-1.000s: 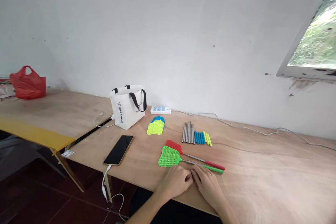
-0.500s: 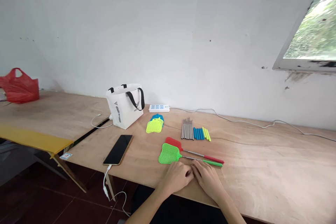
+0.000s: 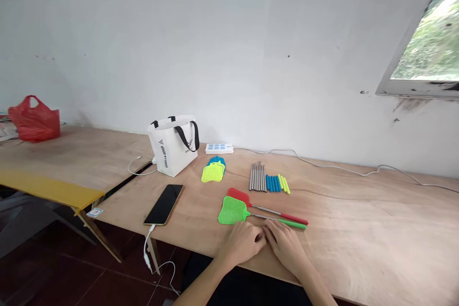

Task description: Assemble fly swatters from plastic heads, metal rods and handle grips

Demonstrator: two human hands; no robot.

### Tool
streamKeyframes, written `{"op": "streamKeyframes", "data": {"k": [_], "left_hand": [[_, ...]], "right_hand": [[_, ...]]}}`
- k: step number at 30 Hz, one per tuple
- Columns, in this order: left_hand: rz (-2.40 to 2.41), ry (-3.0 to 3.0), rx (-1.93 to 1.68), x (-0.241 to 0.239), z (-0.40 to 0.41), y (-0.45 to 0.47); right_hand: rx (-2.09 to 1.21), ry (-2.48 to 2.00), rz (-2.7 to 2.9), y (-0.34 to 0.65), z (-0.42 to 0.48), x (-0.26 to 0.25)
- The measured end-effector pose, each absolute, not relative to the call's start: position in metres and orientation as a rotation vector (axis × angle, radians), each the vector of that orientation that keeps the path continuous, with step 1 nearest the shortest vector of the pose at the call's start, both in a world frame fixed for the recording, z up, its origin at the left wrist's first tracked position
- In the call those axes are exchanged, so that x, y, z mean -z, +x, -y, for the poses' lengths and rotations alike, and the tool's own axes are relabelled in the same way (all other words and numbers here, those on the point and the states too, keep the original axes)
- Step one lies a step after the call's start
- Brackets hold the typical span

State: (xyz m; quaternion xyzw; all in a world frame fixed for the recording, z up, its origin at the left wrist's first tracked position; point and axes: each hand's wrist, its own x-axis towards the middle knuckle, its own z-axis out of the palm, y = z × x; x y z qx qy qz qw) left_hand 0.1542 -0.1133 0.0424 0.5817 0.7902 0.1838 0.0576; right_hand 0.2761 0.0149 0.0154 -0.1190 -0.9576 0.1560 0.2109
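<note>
My left hand (image 3: 246, 240) rests on the table's front edge, curled into a loose fist with nothing visible in it. Beside it lies my right hand (image 3: 284, 243), its fingers bent and held together, the fingertips meeting the left hand. Just beyond them is a green fly swatter (image 3: 233, 210), its thin metal rod partly hidden by the right hand's fingers. A red fly swatter (image 3: 239, 196) lies behind it. Farther back are several metal rods (image 3: 257, 177) in a row, with blue handle grips (image 3: 273, 183) and yellow handle grips (image 3: 283, 184). Yellow swatter heads (image 3: 213, 172) overlap blue swatter heads (image 3: 217, 159).
A black-screened phone (image 3: 164, 204) with a white cable lies left on the wooden table (image 3: 358, 239). A white tote bag (image 3: 172, 146) and a power strip (image 3: 219, 148) stand near the wall. On the left table sits a red plastic bag (image 3: 35, 121).
The view has turned slightly left, so everything appears a little farther right. My hands and the things on the table keep their places.
</note>
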Motion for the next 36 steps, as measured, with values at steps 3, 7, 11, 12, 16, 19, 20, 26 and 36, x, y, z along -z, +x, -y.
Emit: {"op": "streamKeyframes", "data": {"k": [3, 7, 11, 12, 16, 19, 20, 26, 36], "left_hand": [[-2.394, 1.764, -0.554, -0.0425, 0.1133, 0.1545], [-2.396, 1.752, -0.562, -0.0436, 0.1135, 0.1546], [-2.397, 1.732, -0.572, -0.044, 0.1139, 0.1545], [-2.4, 1.727, -0.573, -0.0438, 0.1139, 0.1545], [-2.397, 1.733, -0.58, -0.042, 0.1134, 0.1542], [-2.393, 1.733, -0.577, -0.0415, 0.1131, 0.1537], [-2.393, 1.732, -0.578, -0.0417, 0.1132, 0.1536], [-2.387, 1.726, -0.587, -0.0439, 0.1145, 0.1543], [-2.442, 1.677, -0.622, -0.0403, 0.1139, 0.1542]], "right_hand": [[-0.416, -0.336, 2.646, 0.276, -0.0151, -0.0138], [-0.433, -0.337, 2.652, 0.2761, -0.0143, -0.0158], [-0.44, -0.329, 2.659, 0.2761, -0.0144, -0.0171], [-0.437, -0.326, 2.658, 0.2761, -0.0148, -0.0167], [-0.445, -0.328, 2.678, 0.276, -0.0166, -0.0144], [-0.442, -0.328, 2.687, 0.276, -0.0166, -0.0143], [-0.437, -0.328, 2.686, 0.276, -0.0163, -0.0146], [-0.427, -0.292, 2.64, 0.2761, -0.0146, -0.0157], [-0.436, -0.301, 2.65, 0.2754, -0.0182, -0.0091]]}}
